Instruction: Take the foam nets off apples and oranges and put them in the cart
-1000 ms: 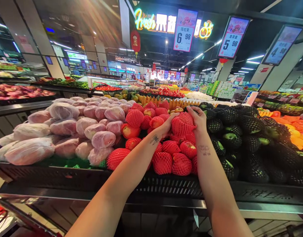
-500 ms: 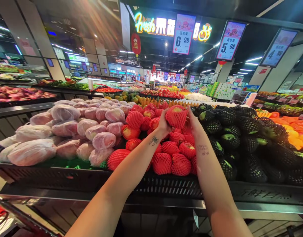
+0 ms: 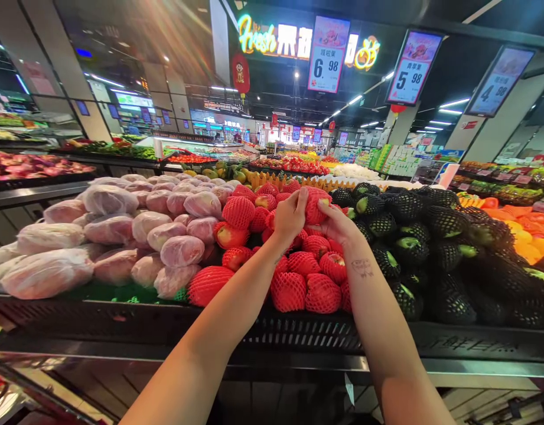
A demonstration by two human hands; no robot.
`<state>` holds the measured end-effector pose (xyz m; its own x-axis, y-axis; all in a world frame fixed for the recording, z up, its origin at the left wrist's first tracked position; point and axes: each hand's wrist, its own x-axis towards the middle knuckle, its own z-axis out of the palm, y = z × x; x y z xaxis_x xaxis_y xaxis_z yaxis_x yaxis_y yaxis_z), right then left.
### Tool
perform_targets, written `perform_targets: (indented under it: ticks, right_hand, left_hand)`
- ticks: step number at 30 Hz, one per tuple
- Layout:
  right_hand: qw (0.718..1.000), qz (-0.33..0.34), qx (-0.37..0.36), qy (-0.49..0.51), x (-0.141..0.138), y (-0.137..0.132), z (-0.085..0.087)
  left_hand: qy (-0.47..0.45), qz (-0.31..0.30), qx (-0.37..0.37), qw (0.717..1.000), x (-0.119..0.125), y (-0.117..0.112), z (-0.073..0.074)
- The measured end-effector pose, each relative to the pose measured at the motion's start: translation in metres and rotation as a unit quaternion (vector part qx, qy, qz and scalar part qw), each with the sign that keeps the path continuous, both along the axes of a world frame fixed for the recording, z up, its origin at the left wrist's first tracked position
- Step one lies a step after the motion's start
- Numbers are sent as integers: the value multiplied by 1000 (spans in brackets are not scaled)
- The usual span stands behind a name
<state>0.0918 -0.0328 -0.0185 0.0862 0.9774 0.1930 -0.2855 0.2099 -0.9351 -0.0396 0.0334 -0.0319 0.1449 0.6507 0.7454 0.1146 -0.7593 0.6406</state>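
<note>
Between my two hands is an apple [image 3: 315, 203] in a red foam net, lifted over the pile of red-netted apples [image 3: 288, 290]. My left hand [image 3: 291, 213] grips its left side, the thumb pointing up along it. From the right, my right hand [image 3: 338, 221] closes on it, with the thumb laid across the near face. Both forearms reach over the front rim of the black crate [image 3: 298, 330]. Part of the pile is hidden behind my left forearm and hand.
Plastic-wrapped pinkish fruit [image 3: 114, 236] is heaped on the left. Green fruit in black foam nets [image 3: 413, 251] lies to the right, with orange fruit [image 3: 535, 227] beyond. Price screens [image 3: 328, 53] hang overhead. A metal rail [image 3: 298, 361] runs below the crates.
My hands have turned on the apple: the right thumb now lies across its near face, and the left hand shows more of its back. The view has shifted slightly.
</note>
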Motion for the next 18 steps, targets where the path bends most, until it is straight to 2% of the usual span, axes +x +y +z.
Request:
perform_targets:
  ticks: [2,3,4,6,8,12,15,18]
  right_hand:
    - [999,-31,16,2,2,1,0]
    - [999,-47,22,1,3,2,0]
    - [998,-60,27,1,4,3,0]
    - [997,-75,34,8,7,4,0]
    - [996,-72,38,19,10,4,0]
    - [997,-50,43,35,9,1,3]
    - [997,-47,54,42,3,-3,5]
    - [994,-51,80,45,2,-3,7]
  left_hand:
    - [24,57,57,996,-3,-2,2]
    - [22,63,80,995,-3,-1,3]
    - [10,49,97,994,-3,-1,3]
    - [-37,-22,106,993,0,2,3]
    - [-99,-112,68,986,3,4,4]
    - [-175,-263,-101,943,0,-1,11]
    - [-186,-325,-161,913,-7,-8,16]
    - [-136,-375,-176,900,-9,-8,17]
